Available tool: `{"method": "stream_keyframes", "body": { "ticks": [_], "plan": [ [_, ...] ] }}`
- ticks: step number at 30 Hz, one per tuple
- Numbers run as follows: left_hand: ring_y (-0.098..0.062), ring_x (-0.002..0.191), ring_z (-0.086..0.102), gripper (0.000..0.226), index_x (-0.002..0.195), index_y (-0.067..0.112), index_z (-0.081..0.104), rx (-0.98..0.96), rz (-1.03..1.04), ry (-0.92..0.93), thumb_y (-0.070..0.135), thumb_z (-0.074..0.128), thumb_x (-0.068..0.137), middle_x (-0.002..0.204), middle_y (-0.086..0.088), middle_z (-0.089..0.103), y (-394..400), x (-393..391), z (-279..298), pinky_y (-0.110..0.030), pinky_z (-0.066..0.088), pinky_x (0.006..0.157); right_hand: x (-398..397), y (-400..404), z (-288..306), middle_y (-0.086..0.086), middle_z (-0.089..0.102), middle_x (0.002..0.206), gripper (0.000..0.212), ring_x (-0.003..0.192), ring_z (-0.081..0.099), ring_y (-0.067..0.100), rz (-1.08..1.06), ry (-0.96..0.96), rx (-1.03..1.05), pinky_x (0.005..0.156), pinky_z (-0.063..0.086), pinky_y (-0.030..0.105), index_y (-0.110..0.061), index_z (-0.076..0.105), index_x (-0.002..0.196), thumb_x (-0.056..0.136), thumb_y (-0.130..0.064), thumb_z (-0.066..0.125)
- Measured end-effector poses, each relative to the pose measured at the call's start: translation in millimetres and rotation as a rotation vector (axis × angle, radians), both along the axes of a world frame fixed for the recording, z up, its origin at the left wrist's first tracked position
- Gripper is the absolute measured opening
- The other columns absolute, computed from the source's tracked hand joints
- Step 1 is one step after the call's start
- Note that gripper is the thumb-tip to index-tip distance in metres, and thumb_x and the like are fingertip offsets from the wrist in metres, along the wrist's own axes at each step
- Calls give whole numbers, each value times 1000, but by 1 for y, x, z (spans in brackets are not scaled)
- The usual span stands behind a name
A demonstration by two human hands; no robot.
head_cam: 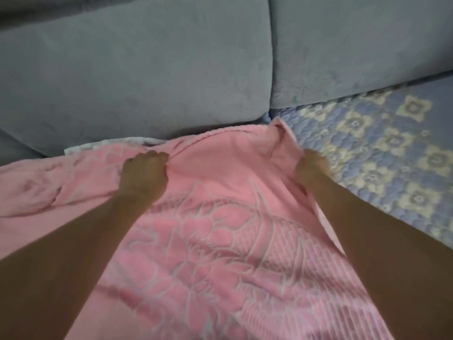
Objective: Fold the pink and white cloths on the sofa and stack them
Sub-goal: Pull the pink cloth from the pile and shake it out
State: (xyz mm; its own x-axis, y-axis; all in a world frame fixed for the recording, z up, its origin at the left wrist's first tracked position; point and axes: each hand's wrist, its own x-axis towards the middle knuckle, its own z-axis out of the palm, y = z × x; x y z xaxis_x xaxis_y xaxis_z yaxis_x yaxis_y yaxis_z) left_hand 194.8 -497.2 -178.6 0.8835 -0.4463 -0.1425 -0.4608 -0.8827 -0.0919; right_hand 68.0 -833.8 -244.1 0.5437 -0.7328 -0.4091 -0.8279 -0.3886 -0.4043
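Pink cloth point(220, 241) spread over sofa seat, left hand point(143, 173) and right hand point(310, 168) each gripping its bunched far edge, white cloth point(103, 147) peeking beneath, grey back cushions point(147, 69) behind, blue patterned quilt point(380, 155) at right

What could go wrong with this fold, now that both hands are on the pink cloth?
1. The left hand grips bunched fabric mid-cloth, not a corner, so the pink cloth may fold crooked.
2. The far edge by the right hand is already doubled over; folding now could trap that crease.
3. A white cloth peeks out beneath the far edge and might get dragged along.
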Motion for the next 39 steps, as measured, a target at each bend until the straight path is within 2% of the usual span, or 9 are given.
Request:
{"method": "stream_keyframes", "body": {
  "ticks": [4,8,12,17,22,25,30,35,39],
  "plan": [
    [-35,72,60,41,107,18,70,-260,-208,68,11,48,74,83,-8,63,50,-102,21,-41,49,67,-113,-27,22,10,61,81,20,75,65,22,-326,-322,-111,72,52,34,-7,63,83,76,-16,47],
    [-16,79,68,44,106,35,58,-47,-438,569,27,53,64,92,11,63,126,-216,14,-29,58,68,-252,-42,2,12,74,89,55,92,73,23,-189,262,370,80,58,28,-27,55,63,77,-79,55],
    [-4,74,63,34,100,34,64,-347,-133,536,15,78,76,86,14,64,119,-209,36,-22,54,64,-241,3,51,12,49,143,33,135,42,30,-184,263,132,111,35,36,-22,62,124,93,-31,56],
    [-39,110,58,46,129,1,57,-343,197,176,22,66,90,115,-20,63,104,-128,19,-48,45,102,-121,85,60,22,62,125,38,118,54,42,348,-84,-160,102,43,44,-1,71,111,78,-13,54],
    [-39,100,60,53,128,11,51,-98,394,381,43,62,88,107,-16,62,104,-93,3,-49,51,90,-26,131,22,0,-4,167,99,151,10,34,195,188,287,116,26,49,-31,-3,159,91,-31,68],
    [-34,86,61,34,110,15,52,-105,353,366,37,66,89,92,-8,57,108,-104,12,-43,52,77,-18,131,2,8,14,162,120,144,30,38,124,306,288,107,42,48,-28,-17,156,83,-29,78],
    [-33,70,52,17,104,10,65,-149,91,87,15,68,87,81,-12,49,151,-139,15,-42,47,58,-55,131,23,7,59,131,64,105,62,26,375,253,475,75,53,30,-13,45,146,85,-11,66],
    [-29,71,57,18,89,16,62,20,75,276,14,75,76,79,-5,52,169,-142,17,-37,49,57,-133,99,89,1,69,119,35,91,70,24,872,776,611,82,56,40,-26,61,125,91,-32,61],
    [-23,90,65,40,128,24,44,112,184,457,28,59,92,98,0,56,148,-137,53,-38,54,76,-150,47,167,2,59,83,22,56,57,15,689,866,709,56,52,30,-16,64,101,85,-31,68]
  ]
}}
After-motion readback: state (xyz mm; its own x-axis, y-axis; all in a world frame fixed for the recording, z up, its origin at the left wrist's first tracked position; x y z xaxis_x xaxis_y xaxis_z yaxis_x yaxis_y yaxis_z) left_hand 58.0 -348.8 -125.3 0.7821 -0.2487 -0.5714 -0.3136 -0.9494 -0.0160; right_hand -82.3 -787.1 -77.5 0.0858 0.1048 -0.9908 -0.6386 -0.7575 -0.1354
